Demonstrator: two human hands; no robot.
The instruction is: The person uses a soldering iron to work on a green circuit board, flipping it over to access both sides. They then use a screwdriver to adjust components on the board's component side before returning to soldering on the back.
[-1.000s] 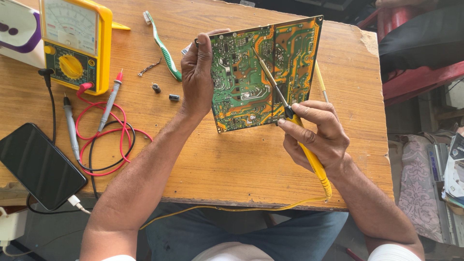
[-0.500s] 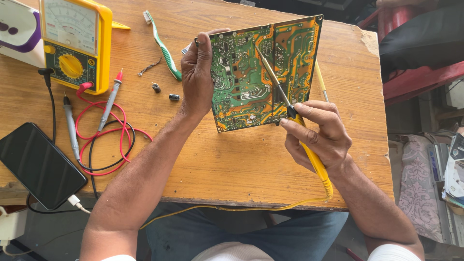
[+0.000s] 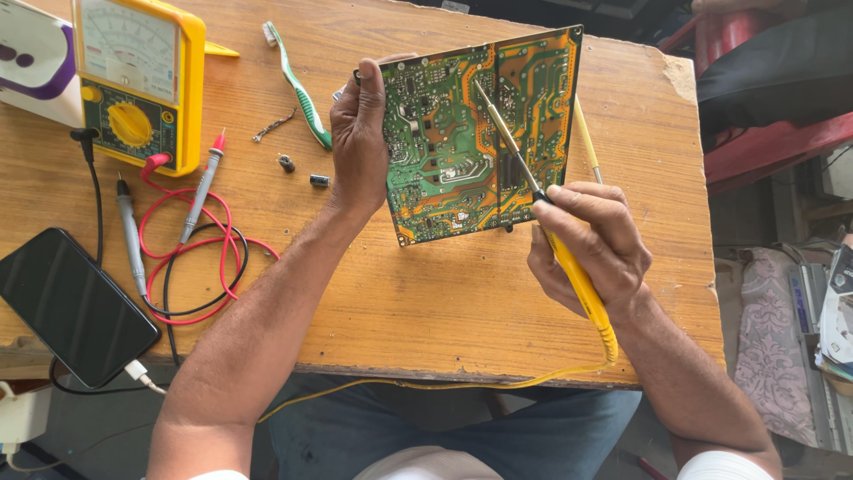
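Observation:
A green and orange circuit board (image 3: 462, 151) stands tilted above the wooden table (image 3: 426, 302), solder side toward me. My left hand (image 3: 360, 138) grips its left edge. My right hand (image 3: 591, 244) holds a yellow-handled soldering iron (image 3: 569, 267) like a pen. Its metal tip rests on the upper middle of the board, and its yellow cord runs off the table's front edge.
A yellow analog multimeter (image 3: 138, 84) sits at the far left with red and black probe leads (image 3: 191, 249) coiled below it. A black phone (image 3: 75, 307) on a charging cable lies at the left front. A green toothbrush (image 3: 298, 84) and small loose parts (image 3: 302, 173) lie left of the board.
The iron's tip has slid up the board from lower right toward its upper middle. My left hand keeps the board in the same place.

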